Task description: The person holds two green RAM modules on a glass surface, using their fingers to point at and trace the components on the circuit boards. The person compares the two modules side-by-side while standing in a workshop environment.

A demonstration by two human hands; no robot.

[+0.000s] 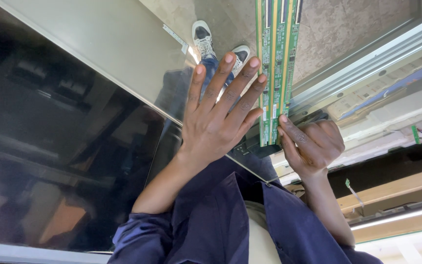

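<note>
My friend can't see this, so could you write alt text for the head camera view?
A right hand pinches two narrow green circuit board strips while the left hand lies flat, fingers spread, against a large dark glossy panel.

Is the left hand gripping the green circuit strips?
No. The left hand lies flat with fingers spread beside the green circuit strips, while the right hand pinches their lower end.
</note>
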